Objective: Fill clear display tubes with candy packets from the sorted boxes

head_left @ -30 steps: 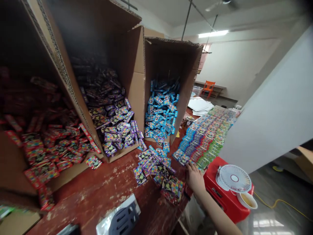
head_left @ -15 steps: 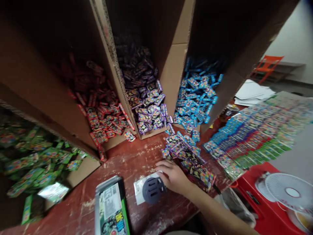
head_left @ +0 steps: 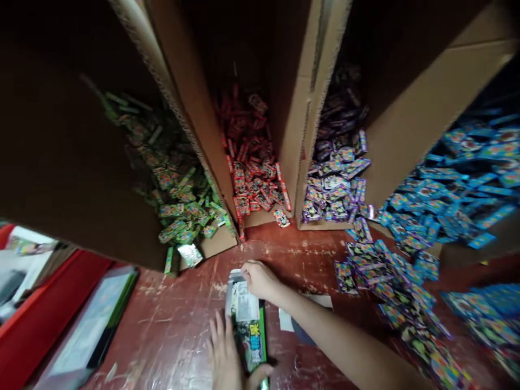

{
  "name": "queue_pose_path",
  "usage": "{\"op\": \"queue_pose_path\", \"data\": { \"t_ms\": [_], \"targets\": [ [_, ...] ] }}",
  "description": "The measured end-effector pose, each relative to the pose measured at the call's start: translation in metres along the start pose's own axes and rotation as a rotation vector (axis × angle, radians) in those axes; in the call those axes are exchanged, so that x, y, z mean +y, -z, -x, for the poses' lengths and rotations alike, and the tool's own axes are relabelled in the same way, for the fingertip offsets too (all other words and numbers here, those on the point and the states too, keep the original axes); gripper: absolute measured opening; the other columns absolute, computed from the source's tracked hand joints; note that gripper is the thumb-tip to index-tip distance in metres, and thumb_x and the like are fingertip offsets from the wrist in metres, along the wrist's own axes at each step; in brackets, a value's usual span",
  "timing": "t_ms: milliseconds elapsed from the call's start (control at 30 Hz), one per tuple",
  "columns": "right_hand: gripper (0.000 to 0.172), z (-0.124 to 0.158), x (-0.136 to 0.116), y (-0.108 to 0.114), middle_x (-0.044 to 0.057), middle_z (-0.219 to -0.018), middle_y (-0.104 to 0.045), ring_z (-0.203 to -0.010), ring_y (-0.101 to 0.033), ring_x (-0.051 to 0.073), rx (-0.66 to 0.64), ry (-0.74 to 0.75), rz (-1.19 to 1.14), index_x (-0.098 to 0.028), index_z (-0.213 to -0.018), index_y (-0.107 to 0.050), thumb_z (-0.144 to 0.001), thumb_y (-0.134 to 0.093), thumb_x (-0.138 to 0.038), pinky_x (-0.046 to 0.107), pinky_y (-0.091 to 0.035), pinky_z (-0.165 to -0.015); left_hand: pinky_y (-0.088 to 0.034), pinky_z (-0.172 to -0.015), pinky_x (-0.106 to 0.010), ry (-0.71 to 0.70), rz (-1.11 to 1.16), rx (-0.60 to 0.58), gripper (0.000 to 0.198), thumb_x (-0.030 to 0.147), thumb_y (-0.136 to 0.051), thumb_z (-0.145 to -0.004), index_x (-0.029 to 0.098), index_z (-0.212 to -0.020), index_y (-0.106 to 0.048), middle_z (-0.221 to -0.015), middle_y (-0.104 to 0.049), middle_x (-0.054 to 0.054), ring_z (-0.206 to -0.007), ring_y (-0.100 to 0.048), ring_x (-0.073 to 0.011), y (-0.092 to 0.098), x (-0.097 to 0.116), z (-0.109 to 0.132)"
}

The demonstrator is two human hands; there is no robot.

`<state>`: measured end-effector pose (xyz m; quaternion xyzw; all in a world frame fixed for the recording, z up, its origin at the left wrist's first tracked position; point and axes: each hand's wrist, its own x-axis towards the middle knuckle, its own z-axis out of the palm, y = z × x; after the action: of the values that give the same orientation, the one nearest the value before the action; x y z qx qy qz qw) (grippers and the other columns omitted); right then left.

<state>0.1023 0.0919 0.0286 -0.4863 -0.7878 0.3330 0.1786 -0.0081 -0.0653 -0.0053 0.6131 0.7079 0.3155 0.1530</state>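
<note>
On the red table lies a flat printed packet (head_left: 248,325), black and green with a white label and coloured lettering. The fingers of my right hand (head_left: 260,280) are closed at its far end, gripping the top edge. My left hand (head_left: 227,355) is spread open along the packet's left side, with the thumb reaching across its near end. Partly under my right forearm are a white paper (head_left: 323,300) and a dark round object (head_left: 303,331), mostly hidden.
Cardboard bins hold green packets (head_left: 187,211), red packets (head_left: 260,181), purple packets (head_left: 335,187) and blue packets (head_left: 442,184). Purple and blue packets (head_left: 390,276) spill onto the table (head_left: 162,325) at right. Another flat pack (head_left: 95,319) and a red container (head_left: 60,303) stand left.
The view has swung left. My right hand has moved from beside the dark round object to the printed packet's far end. My left hand has come into view beside it.
</note>
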Motion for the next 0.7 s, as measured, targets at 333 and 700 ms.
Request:
{"op": "queue_pose_path", "data": {
  "t_ms": [333,700],
  "targets": [
    [0.027,-0.026,-0.013,-0.002,-0.008,-0.040,-0.041,-0.045,-0.041,0.007,-0.465,0.074,0.002,-0.014,-0.048,-0.060,-0.054,-0.078,-0.033,0.017,-0.029,-0.043,-0.027,-0.102,-0.062,-0.066,-0.081,-0.044,0.129,0.037,-0.081,-0.055,0.012,-0.142,0.011,-0.145,-0.021,-0.030,-0.131,-0.025,-0.0430,-0.017,-0.016,0.016],
    [0.014,0.070,-0.044,0.036,0.002,-0.068,-0.066,-0.062,-0.059,0.015,0.054,0.034,-0.635,-0.015,-0.073,-0.066,-0.078,-0.060,-0.027,0.021,-0.045,-0.055,-0.051,-0.084,-0.040,-0.310,-0.286,0.105,0.053,0.033,-0.047,-0.089,0.015,-0.136,-0.032,-0.121,-0.059,-0.017,-0.105,-0.060,-0.0269,0.042,0.040,-0.028]
  ]
}}
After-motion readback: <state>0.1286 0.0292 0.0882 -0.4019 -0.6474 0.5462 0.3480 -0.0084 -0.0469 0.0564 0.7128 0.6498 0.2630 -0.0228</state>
